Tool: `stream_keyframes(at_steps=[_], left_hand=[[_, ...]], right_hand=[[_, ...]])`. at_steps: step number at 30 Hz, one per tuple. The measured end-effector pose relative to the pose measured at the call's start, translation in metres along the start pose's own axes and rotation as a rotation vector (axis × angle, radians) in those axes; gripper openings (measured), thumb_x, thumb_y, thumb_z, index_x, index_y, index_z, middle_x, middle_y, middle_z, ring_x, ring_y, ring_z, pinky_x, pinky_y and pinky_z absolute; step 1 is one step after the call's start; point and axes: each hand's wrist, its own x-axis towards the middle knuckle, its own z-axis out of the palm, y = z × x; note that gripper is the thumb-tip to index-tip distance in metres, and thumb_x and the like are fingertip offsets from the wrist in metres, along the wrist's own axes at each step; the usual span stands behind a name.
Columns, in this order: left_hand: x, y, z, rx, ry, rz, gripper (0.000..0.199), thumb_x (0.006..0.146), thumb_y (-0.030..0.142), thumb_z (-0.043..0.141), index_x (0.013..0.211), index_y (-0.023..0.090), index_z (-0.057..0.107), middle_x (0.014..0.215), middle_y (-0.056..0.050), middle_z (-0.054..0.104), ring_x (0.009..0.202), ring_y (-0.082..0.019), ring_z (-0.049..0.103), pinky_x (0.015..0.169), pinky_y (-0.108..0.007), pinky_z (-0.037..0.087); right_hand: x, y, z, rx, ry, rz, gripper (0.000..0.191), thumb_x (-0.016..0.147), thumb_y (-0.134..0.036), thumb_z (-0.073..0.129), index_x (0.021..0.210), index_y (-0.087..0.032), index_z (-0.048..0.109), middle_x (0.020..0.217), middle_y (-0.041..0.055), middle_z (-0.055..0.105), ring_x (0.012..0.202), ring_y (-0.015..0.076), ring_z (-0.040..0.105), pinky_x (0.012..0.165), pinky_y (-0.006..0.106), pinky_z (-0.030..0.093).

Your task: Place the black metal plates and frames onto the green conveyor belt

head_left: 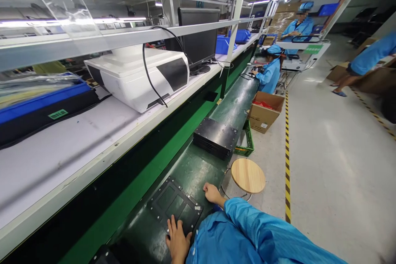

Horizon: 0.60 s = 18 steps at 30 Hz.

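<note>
A flat black frame (175, 204) with cut-outs and pale round dots along its border lies on the green bench (198, 169). Over its near edge rests my left hand (178, 240), fingers spread and holding nothing. My right hand (213, 194) is curled at the bench's right edge, beyond the frame and apart from it; what its fingers hold, if anything, is hidden. Farther along the bench stands a stack of black plates (215, 136). Part of another dark piece (105, 254) shows at the bottom edge.
A round wooden stool (248, 175), a green crate (246, 140) and a cardboard box (266, 111) stand right of the bench. A white shelf (77, 152) with a white machine (139, 76) runs along the left. People in blue are farther off.
</note>
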Motion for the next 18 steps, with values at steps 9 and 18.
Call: stream_keyframes(at_steps=[9,18], left_hand=[[0.001,0.000,-0.010,0.055,-0.005,0.014,0.049,0.094,0.027,0.064,0.143,0.022,0.061,0.178,-0.014,0.025,0.165,-0.038,0.015,0.121,-0.062,0.038],[0.003,-0.007,-0.012,0.028,0.000,0.043,0.043,0.095,0.029,0.065,0.138,0.024,0.065,0.177,-0.014,0.028,0.164,-0.037,0.018,0.121,-0.060,0.035]], right_hand=[[-0.016,0.012,0.000,0.023,0.000,0.054,0.031,0.079,0.001,0.051,0.093,-0.018,0.072,0.100,0.0065,0.077,0.093,0.0175,0.067,0.077,0.024,0.039],[-0.015,0.009,0.006,-0.014,0.037,0.098,0.027,0.089,-0.006,0.051,0.097,-0.019,0.073,0.104,0.0074,0.078,0.096,0.0175,0.068,0.079,0.025,0.040]])
